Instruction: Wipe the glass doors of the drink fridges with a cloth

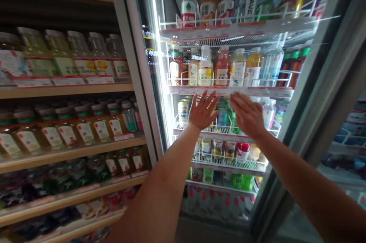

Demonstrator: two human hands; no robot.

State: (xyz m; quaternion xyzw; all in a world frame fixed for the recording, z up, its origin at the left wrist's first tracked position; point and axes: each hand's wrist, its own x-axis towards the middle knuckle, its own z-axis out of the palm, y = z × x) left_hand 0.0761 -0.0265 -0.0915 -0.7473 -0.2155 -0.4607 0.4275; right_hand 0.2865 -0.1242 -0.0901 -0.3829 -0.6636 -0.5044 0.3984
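My left hand (203, 111) is open, its fingers spread and pointing up, in front of a lit drinks fridge. To its right is my right hand (247, 113), blurred, with fingers stretched out and close together, pointing up and left. I see nothing held in either hand. Both hands overlap the fridge's middle shelf in view, where cans (183, 111) stand at the left and white-capped bottles (268, 112) at the right. Whether the hands touch the glass, I cannot tell. Above them, a row of juice bottles (222, 65) stands behind a white wire rail (197, 82).
On the left, wooden shelves (65, 91) hold rows of juice bottles (85, 126). A metal frame (126, 44) separates them from the fridge. Large bottles (188, 2) stand on the fridge's upper shelf. Below the hands are cups and cans (217, 149). Another dark door frame (317, 117) borders the right.
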